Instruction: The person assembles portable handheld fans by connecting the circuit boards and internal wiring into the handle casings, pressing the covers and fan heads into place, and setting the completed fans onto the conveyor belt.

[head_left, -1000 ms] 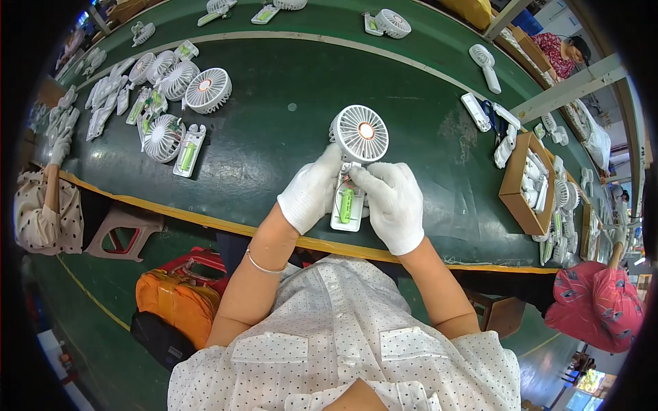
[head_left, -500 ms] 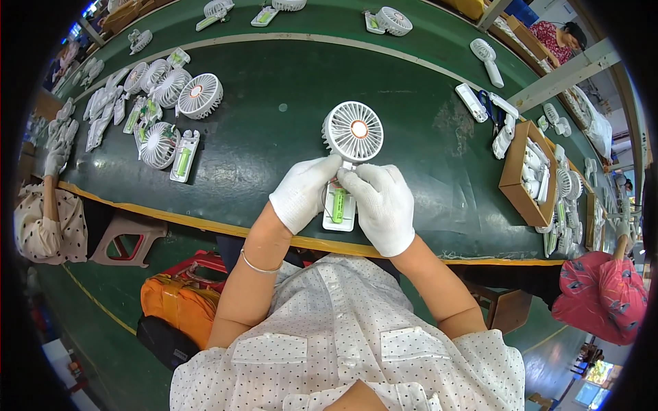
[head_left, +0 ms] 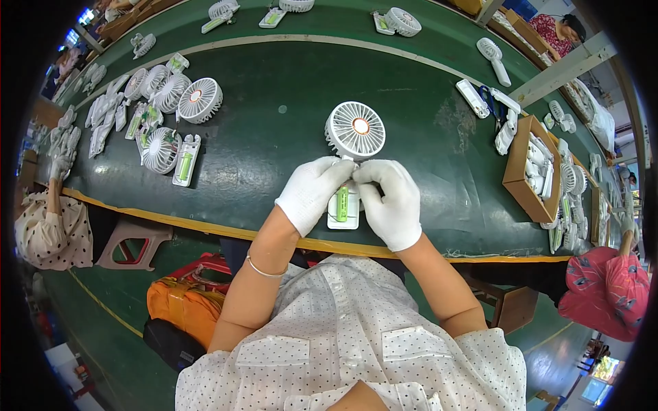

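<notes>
In front of me on the green table is a white handheld fan with an orange centre, its round head pointing away from me. Its opened white handle shell shows a green cylindrical battery inside. My left hand, in a white glove, is closed with thumb and fingertips on the neck between head and shell. From the other side my gloved right hand pinches at the same neck, fingers curled. The fingertips hide the joint and any small part or wire there.
Several fan heads and opened handles lie in a pile at left. At right are white handle covers, dark-handled scissors and a cardboard box of white parts. More fans lie on the far strip. Co-workers sit at both sides.
Both hands stay at the fan's neck. The right fingers have curled and shifted up slightly, and the left fingertips have edged right over the joint. The whole view has shifted a little.
</notes>
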A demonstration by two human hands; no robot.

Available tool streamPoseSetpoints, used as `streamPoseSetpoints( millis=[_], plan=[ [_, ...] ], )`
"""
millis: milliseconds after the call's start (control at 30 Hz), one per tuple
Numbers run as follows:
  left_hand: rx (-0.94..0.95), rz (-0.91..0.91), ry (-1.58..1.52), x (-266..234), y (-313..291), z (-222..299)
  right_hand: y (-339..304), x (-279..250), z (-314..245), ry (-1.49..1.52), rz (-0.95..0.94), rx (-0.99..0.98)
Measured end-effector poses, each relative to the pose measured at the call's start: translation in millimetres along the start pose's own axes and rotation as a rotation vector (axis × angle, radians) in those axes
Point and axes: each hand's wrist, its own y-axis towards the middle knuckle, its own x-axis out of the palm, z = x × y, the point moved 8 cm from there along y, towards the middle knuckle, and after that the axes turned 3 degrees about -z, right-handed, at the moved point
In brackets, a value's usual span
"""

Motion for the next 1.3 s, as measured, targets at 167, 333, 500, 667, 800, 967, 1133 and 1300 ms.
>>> streamPoseSetpoints(
  millis=[167,333,500,667,800,967,1133,1300],
  plan=[
    [-0.098,-0.13,-0.237,14,2,-3,14,-25,40,0.092,0.231,0.275],
    [-0.072,-0.14,-0.131,13,2,-5,32,-3,48,0.044,-0.011,0.296],
    [-0.054,-0.173,-0.078,19,-4,1,33,-7,30,0.018,-0.043,0.207],
    [-0.056,-0.197,-0.134,14,-7,0,34,-8,16,-0.041,-0.052,0.093],
    [-0.043,-0.163,-0.123,13,-8,-2,32,-7,16,-0.009,-0.017,0.075],
    [0.124,0.125,-0.525,-4,5,-4,22,-10,-3,-0.062,0.034,-0.061],
    [0.248,0.169,-0.555,-5,8,0,19,19,-15,-0.08,-0.06,-0.112],
    [0.204,0.191,-0.696,3,9,-3,19,16,-10,-0.127,0.006,-0.12]
  ],
)
